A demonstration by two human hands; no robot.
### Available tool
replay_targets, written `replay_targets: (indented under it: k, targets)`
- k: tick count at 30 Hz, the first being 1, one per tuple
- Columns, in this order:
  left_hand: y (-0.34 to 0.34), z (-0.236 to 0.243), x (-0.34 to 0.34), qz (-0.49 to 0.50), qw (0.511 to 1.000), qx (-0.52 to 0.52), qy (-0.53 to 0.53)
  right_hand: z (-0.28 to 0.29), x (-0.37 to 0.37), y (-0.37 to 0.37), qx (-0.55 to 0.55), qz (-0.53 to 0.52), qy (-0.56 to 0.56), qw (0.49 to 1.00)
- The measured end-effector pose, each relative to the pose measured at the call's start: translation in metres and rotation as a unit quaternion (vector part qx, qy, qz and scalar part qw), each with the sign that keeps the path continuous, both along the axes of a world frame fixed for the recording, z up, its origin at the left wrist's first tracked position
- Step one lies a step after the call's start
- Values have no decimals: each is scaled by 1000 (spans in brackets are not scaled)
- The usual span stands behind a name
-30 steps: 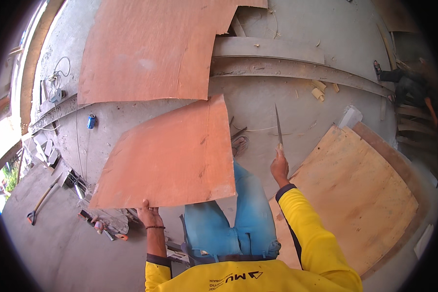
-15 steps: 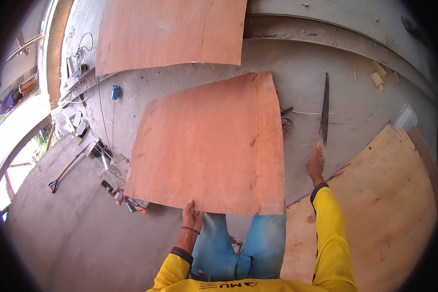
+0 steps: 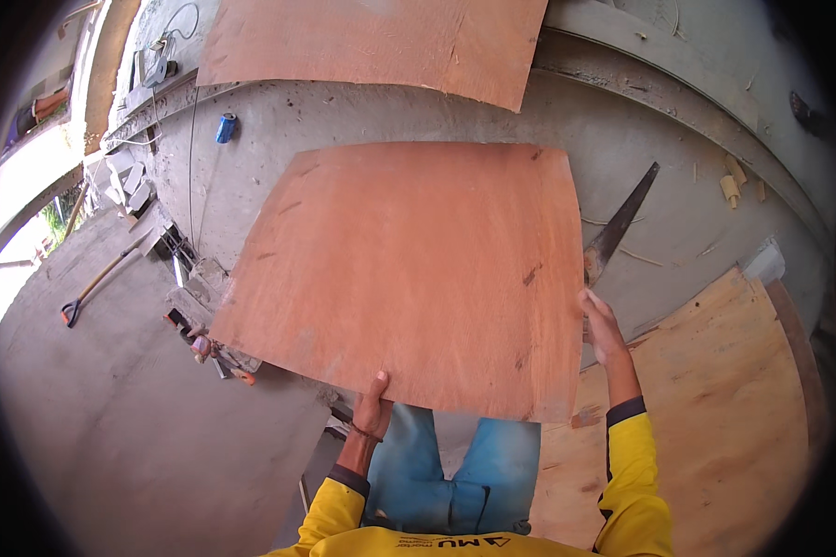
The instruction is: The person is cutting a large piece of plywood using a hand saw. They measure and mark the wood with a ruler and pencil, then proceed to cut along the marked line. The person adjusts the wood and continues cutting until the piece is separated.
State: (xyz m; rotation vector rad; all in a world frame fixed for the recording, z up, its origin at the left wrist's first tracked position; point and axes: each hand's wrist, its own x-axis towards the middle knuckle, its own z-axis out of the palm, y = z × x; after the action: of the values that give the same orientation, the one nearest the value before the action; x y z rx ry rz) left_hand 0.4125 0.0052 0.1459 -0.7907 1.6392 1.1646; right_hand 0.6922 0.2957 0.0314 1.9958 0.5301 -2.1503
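Observation:
A reddish plywood panel [image 3: 399, 269] spans the middle of my view, raised over my legs. My left hand [image 3: 371, 408] grips its near edge, thumb on top and fingers hidden underneath. My right hand [image 3: 602, 325] is closed at the panel's right edge, holding a handsaw [image 3: 620, 223] whose blade angles up and away to the right; its fingers are partly behind the panel, apparently against that edge too. A pale plywood sheet [image 3: 706, 390] lies on the floor below my right arm.
Another reddish sheet [image 3: 372, 46] lies ahead beside long boards [image 3: 659, 102]. At left are a blue can [image 3: 226, 128], a shovel [image 3: 107, 278], broken blocks and tools [image 3: 195, 306], and cables. A dark foot [image 3: 808, 116] shows at far right, partly shadowed.
The held panel has shifted right and turned squarer to me. My right hand has come in to its right edge, and the saw's blade has tilted rightward.

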Motion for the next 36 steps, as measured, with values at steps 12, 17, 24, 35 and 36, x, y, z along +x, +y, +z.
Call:
replay_targets:
  k: [12, 17, 24, 35, 36]
  targets:
    - [58, 111, -26, -156, 981, 17, 111, 95, 51, -74, 140, -10, -39, 989]
    - [84, 163, -10, -197, 979, 9, 41, 188, 97, -69, 128, -73, -65, 987]
    - [120, 182, -18, -39, 998, 44, 11, 317, 36, 10, 224, -210, 35, 951]
    - [78, 207, -148, -145, 782, -147, 588, 391, -156, 39, 332, 153, 206, 908]
    - [102, 271, -147, -233, 727, -124, 634, 387, -175, 29, 355, 170, 236, 888]
